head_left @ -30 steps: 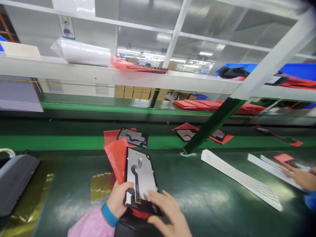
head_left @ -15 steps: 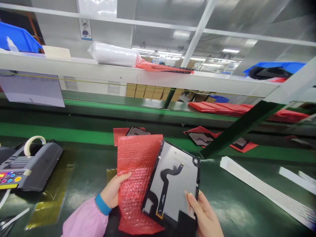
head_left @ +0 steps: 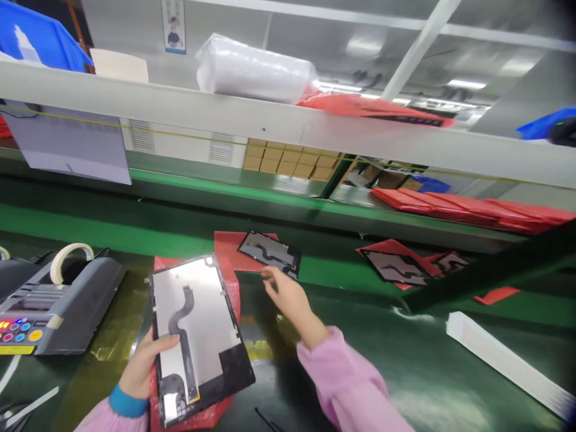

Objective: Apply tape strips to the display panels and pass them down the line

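Observation:
My left hand (head_left: 144, 365) grips a screen panel (head_left: 198, 336), back side up with a black flex cable, together with a red bubble-wrap bag (head_left: 198, 414) lying under it. My right hand (head_left: 288, 299) is stretched forward over the green bench, fingers partly curled and holding nothing. Its fingertips are close to a second screen panel (head_left: 269, 252) that lies on another red bubble bag (head_left: 227, 246) at the edge of the conveyor.
A tape dispenser (head_left: 54, 300) stands at the left. More panels on red bags (head_left: 407, 264) lie on the green conveyor (head_left: 90, 231) to the right. A white foam strip (head_left: 504, 360) lies at the right. The overhead shelf (head_left: 270, 126) carries a plastic roll and red bags.
My right hand let go of the panel and reached forward toward the panel on the conveyor. My left hand now holds panel and bag together, moved left. The view shifted left.

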Tool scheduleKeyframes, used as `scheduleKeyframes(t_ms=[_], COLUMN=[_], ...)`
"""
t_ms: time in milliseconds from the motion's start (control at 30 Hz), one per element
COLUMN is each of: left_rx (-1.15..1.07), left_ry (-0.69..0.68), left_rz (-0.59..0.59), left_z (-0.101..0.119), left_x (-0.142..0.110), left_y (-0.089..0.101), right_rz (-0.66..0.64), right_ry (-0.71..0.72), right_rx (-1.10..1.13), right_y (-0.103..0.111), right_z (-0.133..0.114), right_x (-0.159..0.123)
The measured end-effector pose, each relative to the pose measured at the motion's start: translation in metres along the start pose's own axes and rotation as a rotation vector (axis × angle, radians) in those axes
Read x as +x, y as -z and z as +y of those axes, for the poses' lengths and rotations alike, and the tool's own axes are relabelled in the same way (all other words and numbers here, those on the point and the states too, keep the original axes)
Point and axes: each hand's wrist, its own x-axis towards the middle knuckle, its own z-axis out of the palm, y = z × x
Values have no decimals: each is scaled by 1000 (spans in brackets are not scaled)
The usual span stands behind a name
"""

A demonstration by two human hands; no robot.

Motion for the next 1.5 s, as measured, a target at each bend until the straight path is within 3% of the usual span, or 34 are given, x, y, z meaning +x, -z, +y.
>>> scheduleKeyframes(t_ms=[100,167,267,367,500,567,667,733,800,900,933,967,1000,1100,1233,1300,1400,1500], left_rx=[-46,-57,-15,40,102,175,353,459,529,516,454,377,305,95,-208,-264,-171,-91], left_ry=[-3,39,119,154,167,90,-284,-439,-308,211,309,309,235,-119,-541,-530,-303,-278], left_rz=[27,46,66,24,-33,14,201,204,-35,-689,-840,-888,-866,-645,-396,-322,-174,-10], left_z=[12,13,7,2,3,7,17,23,24,7,-2,-12,-22,-42,-50,-51,-47,-24], left_x=[12,23,40,51,51,44,23,3,-18,-40,-44,-45,-44,-38,-38,-40,-37,-28], left_y=[5,3,-1,1,6,8,5,-5,-22,-54,-64,-73,-81,-95,-99,-94,-80,-62], right_rz=[-77,-154,-206,-158,-40,19,83,147,237,304,309,309,304,303,387,383,267,149], right_ry=[56,100,157,172,97,40,-6,-25,-37,-1,18,44,83,185,166,176,294,472], right_rx=[-172,-260,-358,-427,-471,-478,-474,-463,-452,-469,-482,-496,-507,-510,-452,-411,-333,-191], right_y=[11,9,0,-3,22,43,78,95,105,106,104,101,98,87,50,18,-30,-44], right_z=[31,45,55,52,36,24,-6,-35,-70,-119,-130,-139,-145,-149,-151,-157,-167,-163], right_x=[58,82,95,98,109,112,101,79,49,4,-9,-21,-30,-55,-88,-104,-122,-135])
